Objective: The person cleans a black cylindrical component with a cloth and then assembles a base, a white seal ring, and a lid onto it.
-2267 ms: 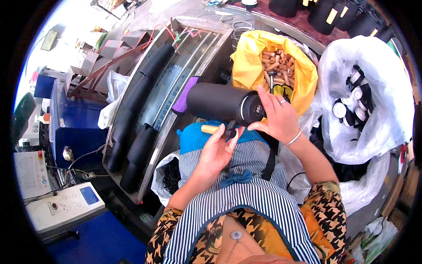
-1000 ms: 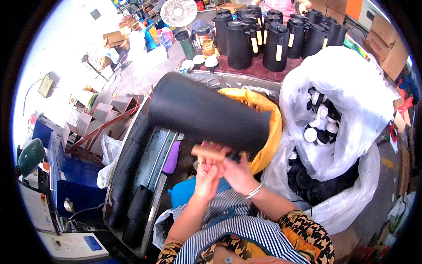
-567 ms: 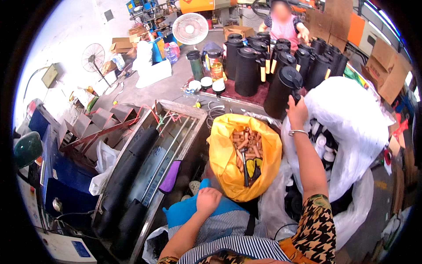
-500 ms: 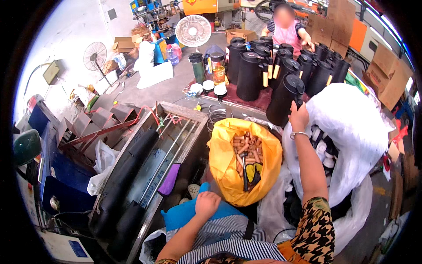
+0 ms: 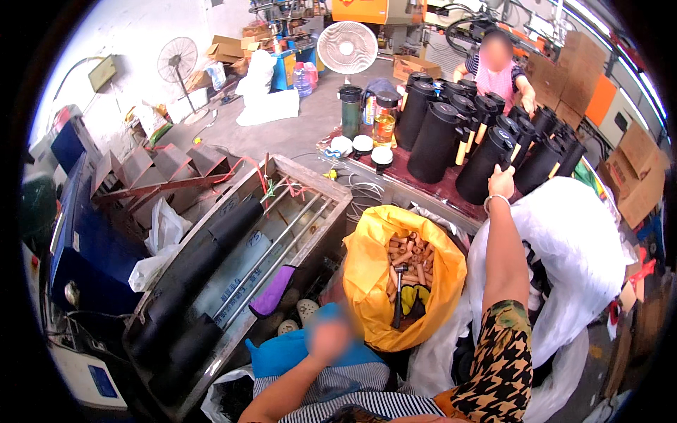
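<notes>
At the near edge of the dark red table [image 5: 423,185], my right hand [image 5: 501,182] is closed on the handle side of a black thermos jug [image 5: 481,168]. This jug stands upright beside several similar black jugs [image 5: 431,146], some with a pale wooden grip on the handle. My left hand [image 5: 330,340] is in front of me over a blue cloth [image 5: 278,356], its fingers smeared by blur. Between my arms stands a yellow sack [image 5: 363,282] with several wooden handle grips [image 5: 419,255]. A black-handled hammer [image 5: 398,299] and a black-and-yellow glove [image 5: 417,302] lie on them.
Translucent plastic bags [image 5: 571,240] bulge beside my right forearm. At left is a wooden-framed trough [image 5: 338,201] with metal rods and black rolls. A green flask [image 5: 350,113] and a jar of amber liquid [image 5: 385,120] stand on the table. Across it, another person [image 5: 496,74] reaches among the jugs.
The black jug in my right hand has come down from a tilted hold to upright at the table edge. My view has shifted, and my left hand has blurred.
</notes>
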{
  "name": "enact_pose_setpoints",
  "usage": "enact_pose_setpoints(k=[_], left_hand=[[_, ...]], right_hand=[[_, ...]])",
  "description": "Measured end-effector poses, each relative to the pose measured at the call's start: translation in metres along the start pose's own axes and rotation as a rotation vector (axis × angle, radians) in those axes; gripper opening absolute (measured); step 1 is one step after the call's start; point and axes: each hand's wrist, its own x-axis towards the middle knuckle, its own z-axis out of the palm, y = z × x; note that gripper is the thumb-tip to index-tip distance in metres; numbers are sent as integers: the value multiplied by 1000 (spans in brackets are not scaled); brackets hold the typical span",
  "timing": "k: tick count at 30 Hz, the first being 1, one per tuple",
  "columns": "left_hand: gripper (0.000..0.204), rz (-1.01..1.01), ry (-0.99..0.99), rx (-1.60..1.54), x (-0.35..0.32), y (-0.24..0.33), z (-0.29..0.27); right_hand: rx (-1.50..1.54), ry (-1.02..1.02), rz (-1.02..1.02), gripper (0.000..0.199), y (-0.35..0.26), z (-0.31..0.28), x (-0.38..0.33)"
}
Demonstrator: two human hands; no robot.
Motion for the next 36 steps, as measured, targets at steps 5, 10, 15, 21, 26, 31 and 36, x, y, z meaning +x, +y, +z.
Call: enact_pose_setpoints(k=[5, 10, 15, 21, 26, 31, 36], left_hand=[[5, 52, 62, -164, 12, 14, 8], [10, 6, 87, -231, 1, 11, 2], [11, 44, 154, -258, -1, 13, 5], [23, -118, 222, -123, -13, 20, 58], [21, -193, 24, -232, -23, 6, 22], [20, -221, -120, -327, -23, 13, 10], [20, -179, 204, -378, -22, 6, 5]], right_hand=[[64, -119, -279, 84, 73, 38, 5], [-48, -289, -649, 47, 25, 15, -127], [73, -428, -1197, 30, -28, -16, -280], [686, -816, -1355, 26, -118, -64, -464], [600, -1586, -1255, 35, -155, -155, -541], [319, -1179, -955, 34, -112, -148, -572], [-210, -646, -654, 31, -118, -146, -613]])
